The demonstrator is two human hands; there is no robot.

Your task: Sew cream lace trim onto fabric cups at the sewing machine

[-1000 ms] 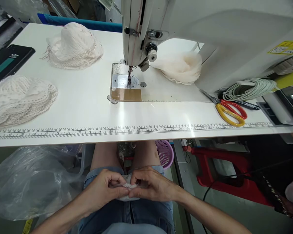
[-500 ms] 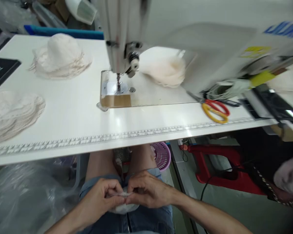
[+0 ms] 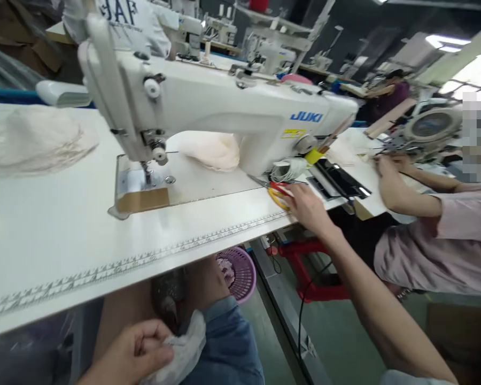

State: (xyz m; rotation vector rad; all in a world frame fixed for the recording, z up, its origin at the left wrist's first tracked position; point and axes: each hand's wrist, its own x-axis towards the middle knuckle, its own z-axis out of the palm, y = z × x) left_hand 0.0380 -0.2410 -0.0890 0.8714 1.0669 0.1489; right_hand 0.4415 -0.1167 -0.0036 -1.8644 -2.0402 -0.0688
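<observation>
Above my lap, my left hand (image 3: 138, 350) pinches a thin white fabric piece (image 3: 186, 342) between thumb and fingers; the cloth hangs off to the right. My right hand (image 3: 308, 208) reaches out to the table's front part, its fingers closed at the handles of the scissors (image 3: 278, 197), which have one red and one yellow loop. The blades lie on the tabletop, pointing left toward the machine. A white sewing machine (image 3: 224, 101) stands behind, its needle over the metal plate. Under its arm rests a cream fabric stack (image 3: 214, 151).
A stack of pale cloth pieces (image 3: 36, 139) lies on the table's left side. A printed ruler strip (image 3: 160, 256) runs along the front edge. Below is a purple basket (image 3: 246, 275) with scraps. A co-worker's arm (image 3: 409, 198) works at the right, near a red stool (image 3: 304, 267).
My right hand has left the fabric at my lap and moved up and right to the scissors. My left hand keeps the fabric alone. The view has tilted up and turned right.
</observation>
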